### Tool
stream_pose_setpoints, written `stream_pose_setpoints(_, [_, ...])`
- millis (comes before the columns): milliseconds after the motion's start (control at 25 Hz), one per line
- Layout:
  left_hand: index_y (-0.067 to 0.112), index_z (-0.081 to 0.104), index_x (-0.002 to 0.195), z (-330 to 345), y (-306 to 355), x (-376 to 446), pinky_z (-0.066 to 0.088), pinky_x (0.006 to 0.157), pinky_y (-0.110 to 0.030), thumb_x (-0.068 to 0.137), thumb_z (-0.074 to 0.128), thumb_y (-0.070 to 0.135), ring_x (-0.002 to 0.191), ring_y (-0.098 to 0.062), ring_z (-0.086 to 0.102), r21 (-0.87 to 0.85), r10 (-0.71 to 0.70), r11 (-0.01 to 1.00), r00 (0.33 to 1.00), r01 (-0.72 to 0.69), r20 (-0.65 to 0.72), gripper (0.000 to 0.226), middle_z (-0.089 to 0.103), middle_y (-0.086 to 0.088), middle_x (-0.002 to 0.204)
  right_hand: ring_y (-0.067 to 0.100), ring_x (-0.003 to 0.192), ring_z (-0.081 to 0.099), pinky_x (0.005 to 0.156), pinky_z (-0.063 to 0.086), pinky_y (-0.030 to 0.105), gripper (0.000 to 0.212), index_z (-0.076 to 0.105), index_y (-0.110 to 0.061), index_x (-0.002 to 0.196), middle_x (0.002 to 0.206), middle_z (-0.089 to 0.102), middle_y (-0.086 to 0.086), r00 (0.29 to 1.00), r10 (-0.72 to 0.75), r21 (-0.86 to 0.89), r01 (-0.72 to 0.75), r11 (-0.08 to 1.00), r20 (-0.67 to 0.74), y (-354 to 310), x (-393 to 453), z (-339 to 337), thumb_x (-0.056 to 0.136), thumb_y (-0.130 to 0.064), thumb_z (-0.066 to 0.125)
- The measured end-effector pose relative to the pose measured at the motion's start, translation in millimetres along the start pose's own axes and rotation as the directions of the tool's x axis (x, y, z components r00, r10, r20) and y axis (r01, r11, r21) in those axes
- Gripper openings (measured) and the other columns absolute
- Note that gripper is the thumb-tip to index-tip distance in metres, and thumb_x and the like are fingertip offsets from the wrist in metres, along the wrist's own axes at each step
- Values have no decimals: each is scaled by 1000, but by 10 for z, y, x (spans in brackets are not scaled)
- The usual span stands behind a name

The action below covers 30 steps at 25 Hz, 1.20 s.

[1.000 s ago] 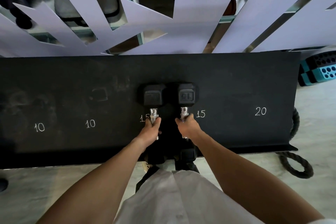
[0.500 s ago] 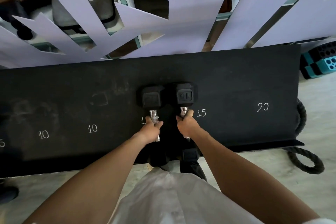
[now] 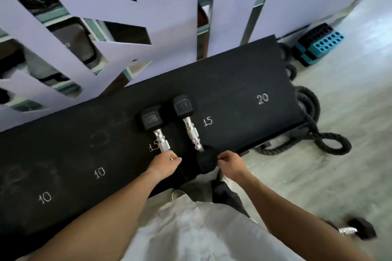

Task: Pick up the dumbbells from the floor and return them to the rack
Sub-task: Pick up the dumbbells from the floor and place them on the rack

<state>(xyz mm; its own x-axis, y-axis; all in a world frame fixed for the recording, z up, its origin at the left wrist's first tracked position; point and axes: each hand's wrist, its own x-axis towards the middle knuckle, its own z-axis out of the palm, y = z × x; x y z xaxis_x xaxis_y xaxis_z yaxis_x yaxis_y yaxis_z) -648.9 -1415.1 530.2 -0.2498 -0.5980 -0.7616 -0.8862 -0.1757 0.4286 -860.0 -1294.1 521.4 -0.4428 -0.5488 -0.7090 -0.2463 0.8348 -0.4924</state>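
Partly, left hand [image 3: 164,163] hides left dumbbell [image 3: 158,131] near end.

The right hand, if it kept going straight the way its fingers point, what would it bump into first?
Most likely the near black end of the right dumbbell on the rack. The right hand points left toward it, fingers loosely curled, almost touching it. Depth is hard to judge.

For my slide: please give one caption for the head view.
Two dumbbells rest on the rack; both hands hover nearby.
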Motion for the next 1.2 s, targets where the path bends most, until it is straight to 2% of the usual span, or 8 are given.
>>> stream_pose_setpoints(120, [28,65,87,168,290,-156,57,77,-36,93,60,43,84,-17,67,70,98,992,990,-105,97,17,70,3,87,25,87,65,71,52,30,12,66,-26,81,86,66,1,991,98,-8,-98,995,90,305,-313,-255,85,-20,56])
stream_pose_setpoints(240, [29,64,90,447,603,-332,48,63,-29,94,57,45,79,-13,66,175,152,967,972,-184,182,18,71,6,86,28,95,69,86,58,36,13,62,-26,77,92,69,4,992,123,96,-124,988,15,693,-618,-522,85,-21,53])
stream_pose_setpoints(400, [24,65,90,1036,974,-645,46,61,-27,96,58,39,73,-13,63,255,202,929,945,-268,256,17,69,3,84,21,82,64,88,58,38,15,61,-22,76,88,68,3,983,175,241,-159,957,-47,1390,-1072,-793,86,-18,51])
stream_pose_setpoints(560, [20,66,95,2055,1386,-1129,43,62,-28,97,58,35,74,-15,60,375,252,841,895,-390,367,18,66,1,83,20,78,63,87,58,36,21,60,-28,67,82,68,2,948,297,391,-231,891,-116,2530,-1705,-1020,83,-16,52])
stream_pose_setpoints(680, [11,67,97,2910,1585,-1499,41,60,-27,97,62,26,67,-13,54,401,304,775,845,-488,441,16,62,2,75,21,80,62,86,56,34,15,64,-25,79,86,67,4,910,398,473,-302,828,-116,3390,-2207,-1090,83,-16,53])
stream_pose_setpoints(880, [6,64,99,4271,1960,-2141,47,58,-20,99,60,21,64,-14,56,429,243,692,746,-581,620,15,61,-6,78,21,91,67,82,53,27,26,73,-17,98,100,73,5,810,576,607,-405,684,-108,4738,-2953,-1262,84,-18,50])
stream_pose_setpoints(1000, [6,61,97,4815,2235,-2387,41,44,-13,100,58,18,57,-10,52,442,221,639,700,-630,679,12,58,-5,73,24,102,68,87,53,28,27,73,-14,101,106,73,8,766,638,676,-430,598,-77,5233,-3186,-1342,86,-19,51])
stream_pose_setpoints(1200, [12,62,88,5701,2839,-2350,35,40,-12,99,60,18,50,-7,49,469,185,530,636,-707,749,13,57,1,64,22,90,64,88,54,35,27,71,-12,106,96,68,7,704,710,791,-416,449,-33,5875,-3176,-1631,88,-18,51])
